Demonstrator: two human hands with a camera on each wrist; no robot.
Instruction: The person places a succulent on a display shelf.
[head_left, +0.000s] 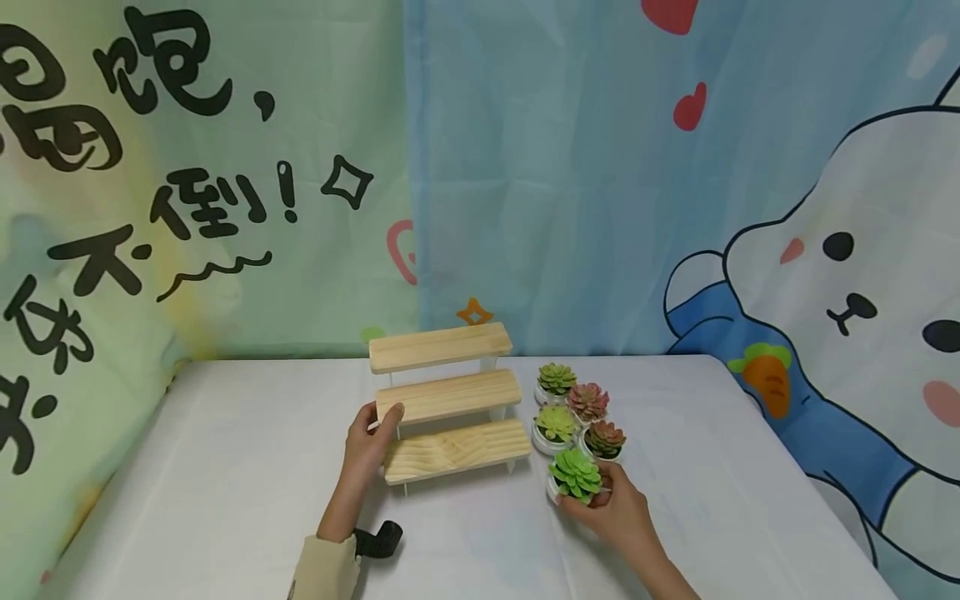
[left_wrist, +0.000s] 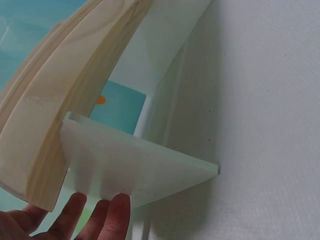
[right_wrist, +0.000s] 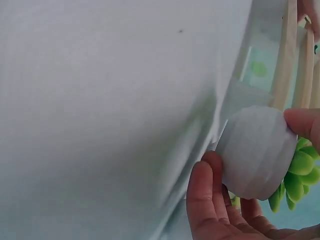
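A three-tier wooden display stand (head_left: 459,450) with pale planks stands on the table. My left hand (head_left: 366,442) grips the left end of its middle plank, thumb on top. In the left wrist view, the fingers (left_wrist: 116,215) lie along the translucent side support (left_wrist: 130,160) under a plank. To the right of the stand, my right hand (head_left: 626,512) holds a bright green potted succulent (head_left: 576,473). Thumb and fingers pinch its ribbed white pot (right_wrist: 257,155) from both sides, as the right wrist view shows. The pot hangs close over the white tabletop.
Several more potted succulents cluster behind the held one: a green one (head_left: 557,378), a pink one (head_left: 588,401), a yellow-green one (head_left: 555,423) and a reddish one (head_left: 604,439). A white cloth covers the table (head_left: 465,550). Behind it hangs a printed curtain (head_left: 540,167).
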